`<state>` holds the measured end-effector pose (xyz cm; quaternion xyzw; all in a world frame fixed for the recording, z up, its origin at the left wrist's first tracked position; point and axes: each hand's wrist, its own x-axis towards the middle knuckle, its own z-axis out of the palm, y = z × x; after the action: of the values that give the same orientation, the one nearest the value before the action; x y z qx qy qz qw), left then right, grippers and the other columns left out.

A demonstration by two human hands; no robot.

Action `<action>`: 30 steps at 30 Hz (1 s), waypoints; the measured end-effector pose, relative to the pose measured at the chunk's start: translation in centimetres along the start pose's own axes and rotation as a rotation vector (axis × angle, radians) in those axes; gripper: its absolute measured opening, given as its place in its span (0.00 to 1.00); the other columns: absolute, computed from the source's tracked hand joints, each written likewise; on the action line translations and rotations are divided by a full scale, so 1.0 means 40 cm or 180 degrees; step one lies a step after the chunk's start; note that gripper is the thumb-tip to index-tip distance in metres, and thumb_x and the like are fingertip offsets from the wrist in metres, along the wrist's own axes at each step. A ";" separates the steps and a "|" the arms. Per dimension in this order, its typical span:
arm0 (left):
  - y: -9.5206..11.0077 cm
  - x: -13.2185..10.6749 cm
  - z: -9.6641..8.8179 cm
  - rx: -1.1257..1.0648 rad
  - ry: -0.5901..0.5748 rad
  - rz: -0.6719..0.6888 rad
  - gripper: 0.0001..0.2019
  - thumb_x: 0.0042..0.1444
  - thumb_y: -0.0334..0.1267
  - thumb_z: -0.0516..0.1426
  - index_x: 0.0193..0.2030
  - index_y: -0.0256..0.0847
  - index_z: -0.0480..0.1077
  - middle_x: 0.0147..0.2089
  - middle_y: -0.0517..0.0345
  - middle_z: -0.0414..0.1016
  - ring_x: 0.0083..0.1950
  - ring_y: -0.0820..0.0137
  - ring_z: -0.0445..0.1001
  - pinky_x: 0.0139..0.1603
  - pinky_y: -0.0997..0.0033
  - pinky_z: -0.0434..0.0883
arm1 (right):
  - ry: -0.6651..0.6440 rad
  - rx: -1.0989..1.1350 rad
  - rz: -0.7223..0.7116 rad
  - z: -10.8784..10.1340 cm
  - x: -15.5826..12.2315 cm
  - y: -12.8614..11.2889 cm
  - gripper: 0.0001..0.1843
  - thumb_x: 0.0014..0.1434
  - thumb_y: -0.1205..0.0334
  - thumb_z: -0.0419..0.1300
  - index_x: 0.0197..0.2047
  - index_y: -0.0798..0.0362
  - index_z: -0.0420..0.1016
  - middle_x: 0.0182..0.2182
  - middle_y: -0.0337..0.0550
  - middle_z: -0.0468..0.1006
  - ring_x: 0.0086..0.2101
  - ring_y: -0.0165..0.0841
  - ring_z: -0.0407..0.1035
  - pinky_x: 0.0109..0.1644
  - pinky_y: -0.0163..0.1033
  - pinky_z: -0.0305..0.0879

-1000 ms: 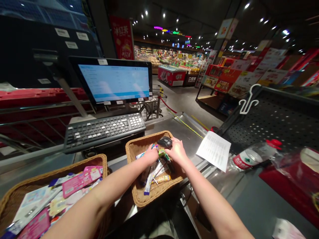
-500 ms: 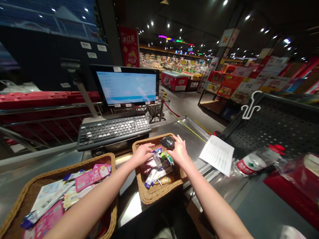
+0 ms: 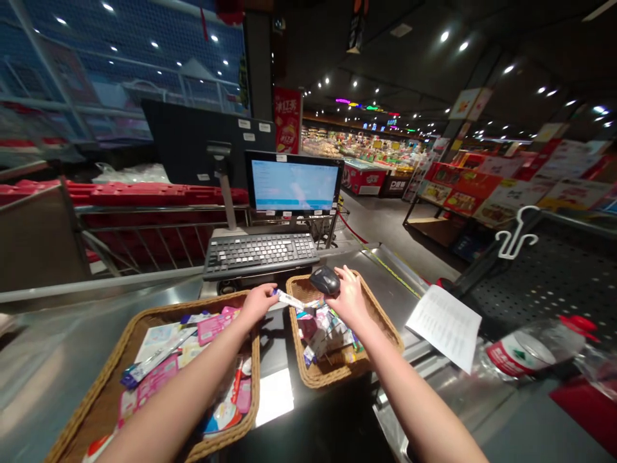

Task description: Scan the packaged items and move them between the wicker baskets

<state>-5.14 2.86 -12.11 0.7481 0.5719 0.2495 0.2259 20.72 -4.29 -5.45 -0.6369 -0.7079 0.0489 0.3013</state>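
Pinching a slim white stick-shaped packet with a purple-blue tip (image 3: 290,300) between thumb and fingertips, the left hand (image 3: 259,301) hangs between nine and ten o'clock of a small tan woven basket (image 3: 332,379), twelve being straight ahead of the person. The packet's far end points over the rim at ten; whether it touches anything there, I cannot tell. At twelve o'clock, the right hand (image 3: 348,297) has thumb and fingers closed about one end of a glossy black computer mouse (image 3: 324,280), which overlaps the rim at eleven. Small colourful wrapped sweets (image 3: 332,334) lie jumbled inside the small basket. Between eight and nine stands a larger tan woven basket (image 3: 255,386) of pink, white and blue packets (image 3: 159,373), partly hidden by the left forearm. A long black keyboard (image 3: 263,252) lies between ten and eleven; a printed white paper sheet (image 3: 446,325) lies at three.
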 end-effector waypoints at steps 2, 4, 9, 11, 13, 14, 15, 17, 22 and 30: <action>-0.009 -0.006 0.002 0.0149 -0.0128 -0.0028 0.09 0.46 0.38 0.56 0.32 0.39 0.76 0.50 0.51 0.79 0.49 0.58 0.76 0.51 0.64 0.71 | -0.0040 0.0028 -0.0051 0.004 -0.006 -0.016 0.22 0.46 0.66 0.61 0.47 0.53 0.76 0.59 0.54 0.67 0.65 0.52 0.49 0.66 0.65 0.41; -0.011 -0.007 0.001 0.0299 -0.0300 0.0017 0.10 0.44 0.37 0.57 0.33 0.40 0.76 0.43 0.53 0.81 0.44 0.60 0.77 0.47 0.67 0.71 | -0.0099 0.0046 -0.0103 0.009 -0.011 -0.029 0.21 0.46 0.67 0.61 0.46 0.53 0.76 0.59 0.54 0.67 0.65 0.52 0.48 0.66 0.65 0.40; -0.009 -0.009 0.000 0.0478 -0.0638 0.0366 0.10 0.50 0.39 0.54 0.31 0.42 0.77 0.38 0.55 0.81 0.45 0.63 0.77 0.49 0.68 0.69 | -0.0192 0.0037 -0.0196 0.024 -0.022 -0.046 0.23 0.44 0.67 0.61 0.47 0.52 0.76 0.59 0.53 0.67 0.65 0.53 0.48 0.66 0.67 0.38; -0.013 -0.014 0.005 0.0493 -0.0648 0.0480 0.11 0.54 0.41 0.53 0.33 0.43 0.77 0.43 0.55 0.81 0.52 0.61 0.74 0.57 0.60 0.66 | -0.0176 0.0044 -0.0216 0.026 -0.026 -0.048 0.25 0.44 0.67 0.61 0.48 0.51 0.76 0.59 0.52 0.68 0.65 0.52 0.49 0.66 0.66 0.38; -0.020 -0.020 0.013 0.0488 -0.0593 0.0537 0.13 0.57 0.42 0.51 0.36 0.45 0.77 0.50 0.54 0.79 0.60 0.57 0.68 0.61 0.49 0.61 | -0.0141 0.0046 -0.0222 0.025 -0.030 -0.050 0.25 0.44 0.67 0.61 0.49 0.51 0.76 0.58 0.52 0.68 0.65 0.52 0.49 0.66 0.66 0.39; -0.023 -0.023 0.016 0.0476 -0.0552 0.0554 0.13 0.58 0.42 0.50 0.37 0.46 0.77 0.54 0.54 0.77 0.64 0.55 0.64 0.62 0.44 0.58 | -0.0130 0.0040 -0.0231 0.023 -0.032 -0.050 0.25 0.44 0.67 0.61 0.49 0.51 0.75 0.58 0.52 0.68 0.65 0.52 0.50 0.66 0.66 0.39; -0.026 -0.024 0.020 0.0455 -0.0512 0.0571 0.14 0.58 0.42 0.50 0.38 0.47 0.77 0.57 0.55 0.75 0.66 0.54 0.61 0.63 0.40 0.56 | -0.0121 0.0031 -0.0239 0.021 -0.033 -0.051 0.25 0.44 0.68 0.61 0.49 0.50 0.76 0.58 0.52 0.69 0.65 0.52 0.50 0.66 0.66 0.39; -0.030 -0.024 0.023 0.0394 -0.0439 0.0607 0.15 0.59 0.43 0.49 0.40 0.47 0.77 0.61 0.56 0.71 0.68 0.54 0.58 0.63 0.38 0.56 | -0.0113 0.0014 -0.0251 0.017 -0.036 -0.052 0.25 0.45 0.68 0.61 0.49 0.50 0.76 0.58 0.52 0.69 0.64 0.52 0.51 0.65 0.66 0.39; -0.033 -0.007 0.004 0.0153 -0.0255 0.0655 0.18 0.61 0.42 0.47 0.43 0.43 0.77 0.64 0.55 0.67 0.69 0.56 0.57 0.66 0.49 0.59 | -0.0131 0.0048 -0.0297 0.015 -0.043 -0.059 0.26 0.45 0.68 0.61 0.50 0.49 0.75 0.57 0.50 0.70 0.64 0.52 0.51 0.65 0.66 0.40; -0.010 0.003 -0.087 0.0009 0.0189 0.0755 0.17 0.62 0.42 0.47 0.47 0.47 0.76 0.67 0.59 0.62 0.73 0.57 0.48 0.69 0.42 0.50 | -0.0054 0.0094 -0.0662 0.011 -0.040 -0.083 0.21 0.45 0.67 0.61 0.45 0.52 0.77 0.57 0.52 0.69 0.65 0.50 0.50 0.66 0.60 0.45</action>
<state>-7.61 3.25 -9.64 0.8031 0.4862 0.2958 0.1767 17.63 -6.27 -4.89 -0.5550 -0.7719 0.0331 0.3082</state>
